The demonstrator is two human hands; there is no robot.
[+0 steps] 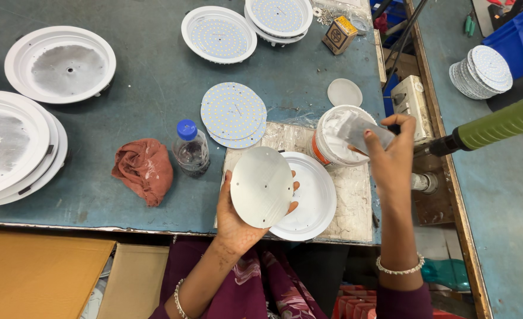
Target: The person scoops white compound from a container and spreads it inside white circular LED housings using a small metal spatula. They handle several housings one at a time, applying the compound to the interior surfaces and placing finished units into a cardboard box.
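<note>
My left hand holds a round metal disc up by its edge, its plain back facing me, above a white round lamp housing lying on the table. My right hand grips a flat pale spatula-like blade that reaches into a white tub of white paste. A short stack of round boards dotted with small lights lies just behind the disc.
Empty white housings sit at the left, fitted ones at the back. A plastic bottle with a blue cap, a reddish rag, a small cardboard box and a green-handled power tool are nearby.
</note>
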